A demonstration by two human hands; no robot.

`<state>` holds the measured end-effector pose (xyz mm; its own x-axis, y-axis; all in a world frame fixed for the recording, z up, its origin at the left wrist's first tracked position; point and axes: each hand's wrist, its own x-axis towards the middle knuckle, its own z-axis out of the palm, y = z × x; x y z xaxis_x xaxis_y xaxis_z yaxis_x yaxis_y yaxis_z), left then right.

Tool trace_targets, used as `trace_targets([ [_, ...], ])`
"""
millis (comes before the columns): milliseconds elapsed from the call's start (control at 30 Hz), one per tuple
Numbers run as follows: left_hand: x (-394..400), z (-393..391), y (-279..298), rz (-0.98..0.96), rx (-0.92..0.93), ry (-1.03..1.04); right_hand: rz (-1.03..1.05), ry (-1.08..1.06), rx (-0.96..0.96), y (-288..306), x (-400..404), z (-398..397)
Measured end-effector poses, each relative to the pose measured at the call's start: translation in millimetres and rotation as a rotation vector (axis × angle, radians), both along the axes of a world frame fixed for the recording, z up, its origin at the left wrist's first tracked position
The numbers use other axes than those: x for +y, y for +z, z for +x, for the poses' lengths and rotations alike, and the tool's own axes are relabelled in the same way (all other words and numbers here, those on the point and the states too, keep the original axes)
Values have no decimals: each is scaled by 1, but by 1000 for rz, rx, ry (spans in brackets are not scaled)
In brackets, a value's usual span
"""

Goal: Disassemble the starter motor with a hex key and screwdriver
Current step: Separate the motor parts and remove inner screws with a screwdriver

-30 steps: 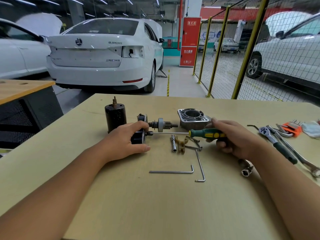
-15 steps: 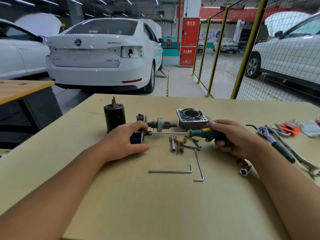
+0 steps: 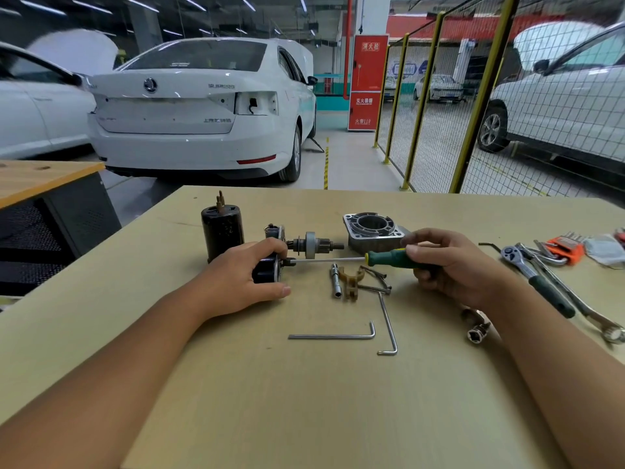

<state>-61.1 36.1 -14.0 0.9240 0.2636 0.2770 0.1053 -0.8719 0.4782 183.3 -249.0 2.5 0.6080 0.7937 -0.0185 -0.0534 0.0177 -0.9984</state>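
Black cylinder (image 3: 222, 231): I see a dark, glossy can standing upright at the far left of the tan wooden table (image 3: 304, 401), with brass-coloured terminals on its top.
Left hand (image 3: 241, 280): my left fingers curl over the top and my thumb lies along the near side of the starter motor part (image 3: 267, 272); the grip is closed around it.
Starter motor part: a black rounded body with a metal end plate, lying on its side under that hand, just right of the cylinder.
Shaft assembly (image 3: 313, 244): a grey metal disc and toothed pinion on a horizontal shaft, just behind the screwdriver's blade.
Screwdriver (image 3: 351, 259): a thin steel shank, level, with its tip at the plate of the held part; the handle is green with a yellow collar.
Hex keys (image 3: 338, 336): 2 L-shaped steel rods lie flat on the table nearer to me.
Cast housing (image 3: 370, 230): dull grey aluminium, squarish flange, round bore facing up.
Right hand (image 3: 453, 269): my fingers wrap closed round the green handle, thumb on top.
Ratchet wrench (image 3: 537, 279): chrome head, dark grip, lying diagonally at the right.
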Motion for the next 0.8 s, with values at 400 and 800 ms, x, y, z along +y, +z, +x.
trace_targets([
  [400,3,1,-2,-11,-6,1,-20,-23,19,-4,2,4],
  [800,3,1,-3,-15,-3,-6,-61,-23,-37,-4,1,3],
])
